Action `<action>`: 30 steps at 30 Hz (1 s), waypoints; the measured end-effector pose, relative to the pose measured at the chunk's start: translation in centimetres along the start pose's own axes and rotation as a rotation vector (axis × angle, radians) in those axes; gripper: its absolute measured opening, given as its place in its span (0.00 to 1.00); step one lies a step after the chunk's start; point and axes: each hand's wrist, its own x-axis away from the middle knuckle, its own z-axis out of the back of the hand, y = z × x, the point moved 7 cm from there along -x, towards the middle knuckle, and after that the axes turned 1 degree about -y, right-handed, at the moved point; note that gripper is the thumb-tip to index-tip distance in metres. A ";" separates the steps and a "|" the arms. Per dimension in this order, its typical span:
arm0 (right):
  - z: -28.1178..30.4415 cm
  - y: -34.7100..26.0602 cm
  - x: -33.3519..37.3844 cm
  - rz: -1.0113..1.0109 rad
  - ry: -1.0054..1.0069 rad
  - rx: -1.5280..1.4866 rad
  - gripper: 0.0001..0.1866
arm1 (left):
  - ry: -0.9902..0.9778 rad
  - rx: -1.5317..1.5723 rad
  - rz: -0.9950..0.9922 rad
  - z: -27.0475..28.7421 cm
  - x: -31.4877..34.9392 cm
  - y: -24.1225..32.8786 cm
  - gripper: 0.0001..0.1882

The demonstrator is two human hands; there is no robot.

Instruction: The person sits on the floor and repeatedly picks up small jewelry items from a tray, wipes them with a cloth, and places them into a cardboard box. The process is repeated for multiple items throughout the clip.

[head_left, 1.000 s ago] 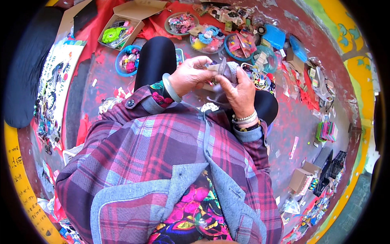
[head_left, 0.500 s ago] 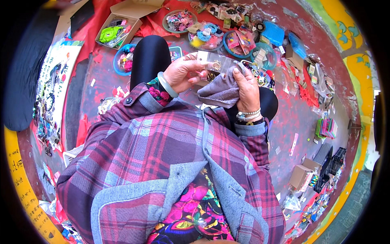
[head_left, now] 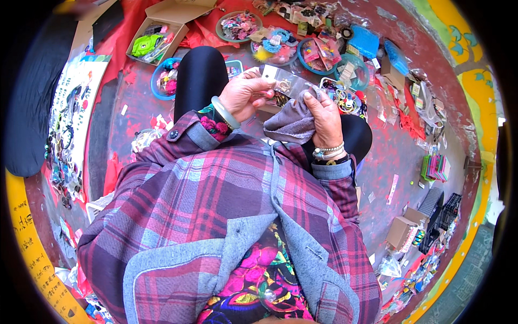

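Note:
My left hand (head_left: pixel 245 96) pinches the white-topped end of a small clear plastic packet (head_left: pixel 294 81) between thumb and fingers. Inside the packet shows a small gold-coloured piece, too small to name. My right hand (head_left: pixel 328 121) grips a grey-purple cloth (head_left: pixel 291 121), its thumb pressed on top near the packet's far end. The cloth hangs between the two hands and covers the packet's lower right part. Whether the right fingers also hold the packet beneath the cloth is hidden.
Ahead stand round basins of hair accessories (head_left: pixel 237 27), a blue basin (head_left: pixel 164 80) and an open cardboard box (head_left: pixel 156 40). Jewellery lies on a white sheet (head_left: pixel 81 113) at the left. A brown carton (head_left: pixel 399 233) and pink-green cases (head_left: pixel 434 168) stand at the right.
The packet has tilted a little, its right end dipping, and its gold piece shows slightly further left. Both hands keep their holds in almost the same place.

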 end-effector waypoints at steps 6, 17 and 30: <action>0.1 0.6 -0.2 -0.012 0.001 -0.018 0.08 | 0.023 0.011 0.017 -0.5 0.2 -0.3 0.07; 0.9 0.1 0.0 0.093 0.134 -0.044 0.07 | 0.151 0.201 0.120 2.7 -0.5 -2.3 0.06; 0.5 0.3 0.1 0.221 0.168 0.048 0.09 | 0.097 -0.133 0.013 -0.4 0.3 -3.5 0.04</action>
